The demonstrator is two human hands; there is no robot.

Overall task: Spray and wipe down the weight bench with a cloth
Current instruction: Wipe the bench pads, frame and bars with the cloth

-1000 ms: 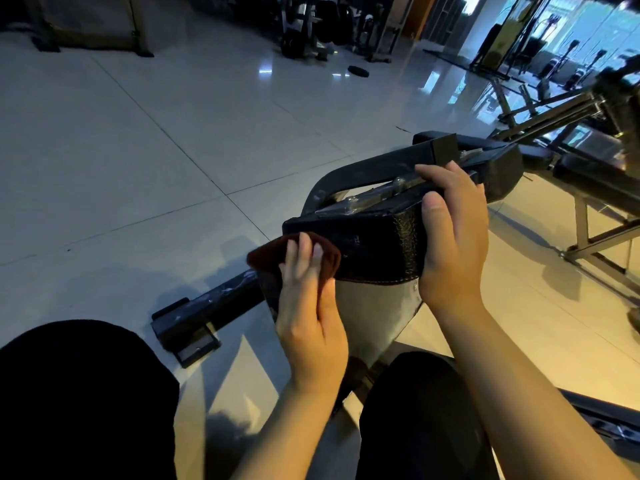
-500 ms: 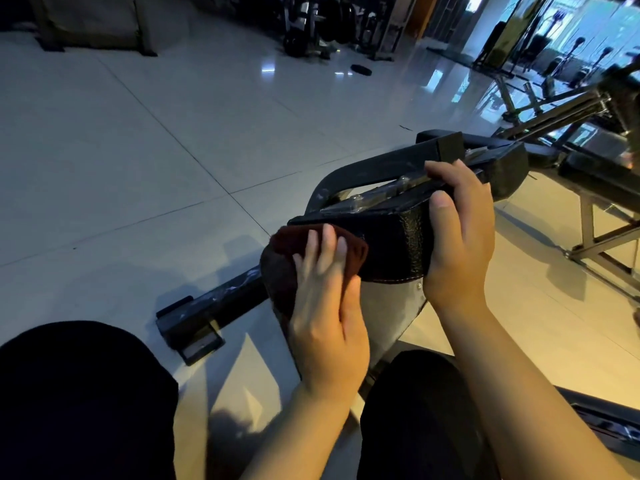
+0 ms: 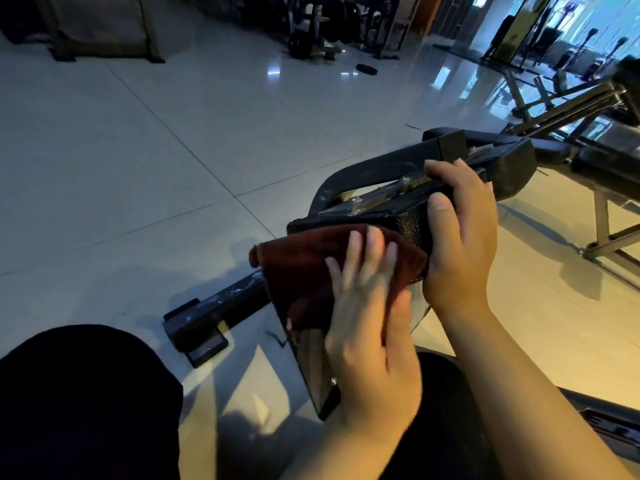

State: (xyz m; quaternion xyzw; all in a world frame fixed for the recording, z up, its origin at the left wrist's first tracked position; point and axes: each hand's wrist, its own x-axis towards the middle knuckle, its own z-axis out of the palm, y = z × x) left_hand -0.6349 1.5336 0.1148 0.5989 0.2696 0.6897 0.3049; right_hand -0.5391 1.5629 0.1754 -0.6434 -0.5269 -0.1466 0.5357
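Since the earlier frame the left hand (image 3: 372,327) and the dark red cloth (image 3: 311,268) have slid right along the end face of the bench pad (image 3: 408,225), so the cloth now nearly meets the right hand (image 3: 460,233). The cloth also spreads wider and drapes lower over the pad's end. The right hand has not moved.

Left hand: fingers straight and a little spread, pressing flat on the cloth, not curled round it. Right hand: grip clamped on the pad's end, thumb on the near face, fingers wrapped over the top edge.

The bench is black textured padding on a black metal frame (image 3: 381,168), with a foot bar (image 3: 214,310) flat on the floor to the left. The floor (image 3: 138,150) is glossy pale tile with light reflections. Another bench (image 3: 609,161) stands at right. Weight racks (image 3: 329,26) stand dim at the back, windows far right. Person's dark-clothed knees at the bottom.
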